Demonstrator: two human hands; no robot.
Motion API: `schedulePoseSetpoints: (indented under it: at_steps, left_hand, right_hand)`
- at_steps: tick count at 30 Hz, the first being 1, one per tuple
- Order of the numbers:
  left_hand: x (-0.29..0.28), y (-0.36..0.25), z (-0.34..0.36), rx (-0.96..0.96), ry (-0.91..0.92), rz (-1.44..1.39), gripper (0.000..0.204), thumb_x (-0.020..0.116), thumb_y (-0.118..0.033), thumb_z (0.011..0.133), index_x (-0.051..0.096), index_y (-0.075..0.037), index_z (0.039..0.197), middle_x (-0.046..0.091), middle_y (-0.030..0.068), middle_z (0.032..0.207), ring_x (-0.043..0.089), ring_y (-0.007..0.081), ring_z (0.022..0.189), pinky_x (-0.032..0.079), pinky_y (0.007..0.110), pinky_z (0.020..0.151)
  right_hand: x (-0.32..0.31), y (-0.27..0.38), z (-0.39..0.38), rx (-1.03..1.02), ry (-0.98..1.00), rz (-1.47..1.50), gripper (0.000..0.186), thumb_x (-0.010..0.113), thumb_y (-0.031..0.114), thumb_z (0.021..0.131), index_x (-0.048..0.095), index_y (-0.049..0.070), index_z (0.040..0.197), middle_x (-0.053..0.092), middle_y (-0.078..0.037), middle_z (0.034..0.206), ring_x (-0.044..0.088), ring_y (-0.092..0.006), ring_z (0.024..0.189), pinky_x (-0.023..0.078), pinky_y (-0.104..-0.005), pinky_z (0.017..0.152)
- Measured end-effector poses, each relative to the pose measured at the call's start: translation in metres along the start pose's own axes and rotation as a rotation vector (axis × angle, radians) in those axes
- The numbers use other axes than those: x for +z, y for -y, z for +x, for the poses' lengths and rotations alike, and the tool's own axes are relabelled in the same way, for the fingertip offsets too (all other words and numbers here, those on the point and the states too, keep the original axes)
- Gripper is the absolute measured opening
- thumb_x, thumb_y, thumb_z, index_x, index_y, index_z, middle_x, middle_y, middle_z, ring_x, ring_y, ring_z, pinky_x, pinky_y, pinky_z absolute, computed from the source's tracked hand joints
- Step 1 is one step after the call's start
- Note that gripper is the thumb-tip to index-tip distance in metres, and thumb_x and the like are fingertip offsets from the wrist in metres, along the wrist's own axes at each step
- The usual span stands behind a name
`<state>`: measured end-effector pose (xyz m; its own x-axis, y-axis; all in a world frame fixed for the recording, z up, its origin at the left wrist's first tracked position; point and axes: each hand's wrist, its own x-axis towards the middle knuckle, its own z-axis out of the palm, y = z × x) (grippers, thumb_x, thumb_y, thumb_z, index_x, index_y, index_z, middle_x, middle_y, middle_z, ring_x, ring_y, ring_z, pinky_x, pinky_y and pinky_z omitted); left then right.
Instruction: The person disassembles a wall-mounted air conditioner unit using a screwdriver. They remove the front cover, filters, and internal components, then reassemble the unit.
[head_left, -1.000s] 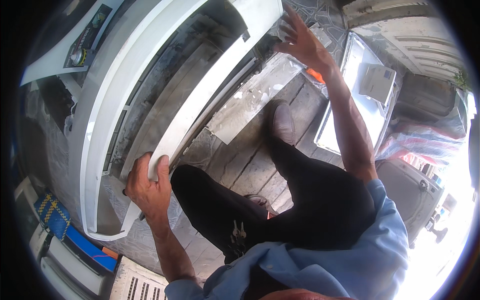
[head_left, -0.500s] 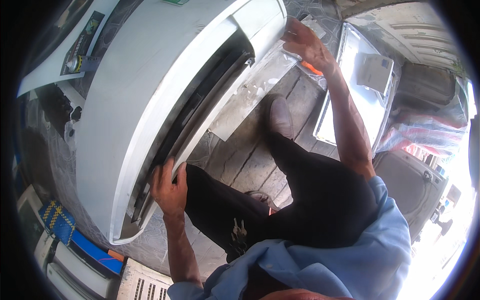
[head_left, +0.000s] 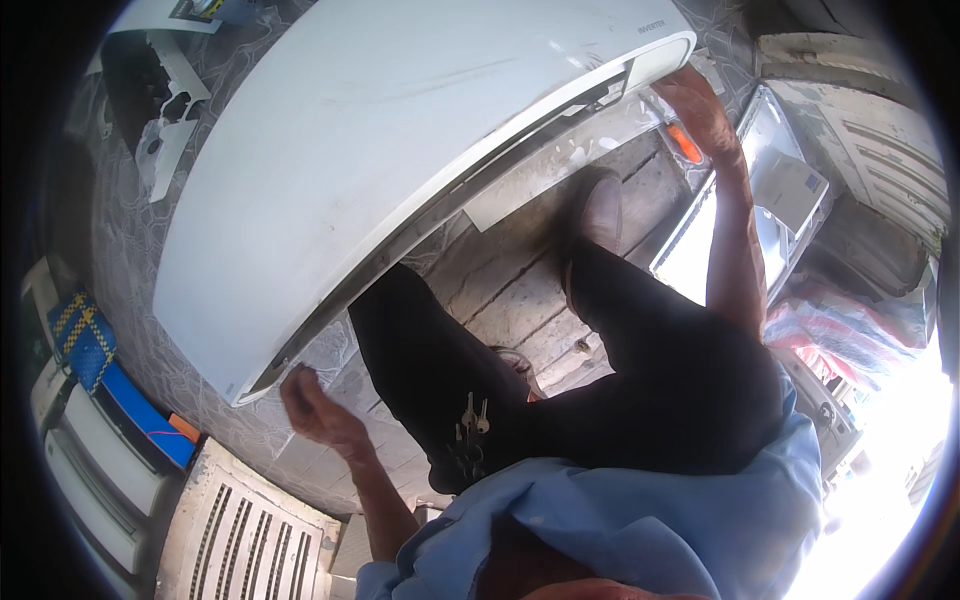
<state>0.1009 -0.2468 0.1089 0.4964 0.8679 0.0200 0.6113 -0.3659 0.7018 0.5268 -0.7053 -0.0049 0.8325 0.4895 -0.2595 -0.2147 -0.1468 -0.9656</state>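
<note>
A long white air-conditioner unit (head_left: 400,160) lies slantwise across the view, smooth face up, over a patterned grey surface. My left hand (head_left: 312,405) is at its lower left corner, fingers curled against the end. My right hand (head_left: 700,105) grips the upper right end from below. My dark-trousered legs stand under the unit's near edge, one shoe (head_left: 600,212) on wooden planks.
An orange item (head_left: 685,142) lies by my right hand. A shiny metal tray (head_left: 745,215) leans at the right. A blue case (head_left: 90,340) and a white slatted grille (head_left: 250,540) sit at the lower left. White plastic parts (head_left: 165,140) lie at the upper left. Keys (head_left: 470,420) hang at my waist.
The unit has turned over from its open inner side to its smooth white face. My left hand slid from the long edge down to the end corner; the right hand stays at the far end.
</note>
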Motion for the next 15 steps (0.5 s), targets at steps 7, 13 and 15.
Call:
schedulePoseSetpoints:
  at_steps: [7,13,15]
  left_hand:
    - [-0.093,0.094,0.110,-0.401,-0.089,-0.345,0.090,0.050,-0.070,0.097,0.028,-0.008,0.160,0.036,0.0229,0.156,0.033,0.0392,0.148,0.033,0.062,0.120]
    - [-0.078,0.099,0.114,-0.038,0.175,-0.010,0.100,0.091,-0.006,0.074,0.032,0.003,0.155,0.051,0.0197,0.145,0.055,0.0330,0.131,0.048,0.044,0.113]
    - [-0.075,0.100,0.105,0.132,0.156,0.199,0.097,0.092,-0.006,0.074,0.035,0.004,0.152,0.053,0.0196,0.143,0.057,0.0339,0.128,0.050,0.043,0.110]
  right_hand:
    - [-0.014,0.005,0.015,-0.029,0.077,0.413,0.127,0.039,0.095,0.081,0.029,-0.005,0.158,0.041,-0.019,0.159,0.040,-0.0326,0.148,0.024,-0.0515,0.127]
    - [-0.006,0.005,0.026,-0.004,-0.195,0.155,0.069,0.055,0.054,0.104,0.044,0.005,0.151,0.055,-0.010,0.144,0.054,-0.0258,0.132,0.038,-0.0485,0.117]
    - [-0.004,0.001,0.017,-0.072,-0.203,0.308,0.063,0.061,0.047,0.102,0.049,0.005,0.147,0.060,-0.009,0.139,0.056,-0.0241,0.129,0.040,-0.0462,0.114]
